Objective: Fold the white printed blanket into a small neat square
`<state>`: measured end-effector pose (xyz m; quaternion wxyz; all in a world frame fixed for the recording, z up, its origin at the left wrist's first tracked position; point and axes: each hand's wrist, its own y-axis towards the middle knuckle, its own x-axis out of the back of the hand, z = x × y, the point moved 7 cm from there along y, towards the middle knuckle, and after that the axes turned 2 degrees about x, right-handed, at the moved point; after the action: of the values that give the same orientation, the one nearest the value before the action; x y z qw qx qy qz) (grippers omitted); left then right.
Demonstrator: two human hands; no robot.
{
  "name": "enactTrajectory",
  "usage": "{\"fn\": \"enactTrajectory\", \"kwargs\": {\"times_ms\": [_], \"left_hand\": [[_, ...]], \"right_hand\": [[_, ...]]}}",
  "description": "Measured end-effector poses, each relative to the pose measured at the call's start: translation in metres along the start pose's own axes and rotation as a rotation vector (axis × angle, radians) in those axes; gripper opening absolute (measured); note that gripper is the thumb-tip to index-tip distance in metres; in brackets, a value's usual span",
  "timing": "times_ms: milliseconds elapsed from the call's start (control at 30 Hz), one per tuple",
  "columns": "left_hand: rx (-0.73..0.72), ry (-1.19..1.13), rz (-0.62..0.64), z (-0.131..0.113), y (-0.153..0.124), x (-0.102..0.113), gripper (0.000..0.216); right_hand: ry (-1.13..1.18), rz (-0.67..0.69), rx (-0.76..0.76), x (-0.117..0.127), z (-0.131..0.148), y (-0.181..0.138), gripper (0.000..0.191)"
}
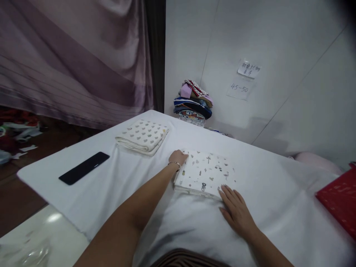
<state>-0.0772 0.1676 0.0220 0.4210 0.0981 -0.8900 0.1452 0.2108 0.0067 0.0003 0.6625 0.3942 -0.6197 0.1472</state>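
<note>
A folded white cloth [207,172] with small scattered prints lies flat in front of me. My left hand [178,158], with a bracelet at the wrist, is closed on the cloth's left edge near its far corner; some of its fingers are hidden. At the near right corner, my right hand [235,207] lies flat with outstretched fingers, its fingertips touching the cloth. Farther left rests a second folded cloth [144,134], white with rows of grey motifs, touched by neither hand.
Both cloths lie on a white-covered table [139,174]. A black phone [84,168] is near its left side. Beyond the far edge stands a pile of folded fabrics [193,102] against the wall. Something red [340,200] sits at the right, and a pink curtain [83,55] hangs at the left.
</note>
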Motion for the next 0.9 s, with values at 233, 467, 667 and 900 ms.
{"fn": "enactTrajectory", "kwargs": {"times_ms": [233,467,667,900], "left_hand": [[0.005,-0.056,-0.036,0.000,0.011,-0.002,0.026],[0.047,-0.088,-0.028,0.021,0.016,-0.001,0.026],[0.020,-0.033,-0.003,0.002,0.040,0.000,0.041],[0.084,0.018,0.052,-0.001,0.060,-0.006,0.028]], "right_hand": [[0.020,-0.014,-0.017,0.001,0.000,0.000,0.064],[0.013,-0.036,-0.018,0.001,0.001,-0.001,0.063],[0.000,-0.051,-0.013,0.001,0.001,0.000,0.062],[0.010,-0.033,-0.024,0.003,0.001,0.000,0.062]]}}
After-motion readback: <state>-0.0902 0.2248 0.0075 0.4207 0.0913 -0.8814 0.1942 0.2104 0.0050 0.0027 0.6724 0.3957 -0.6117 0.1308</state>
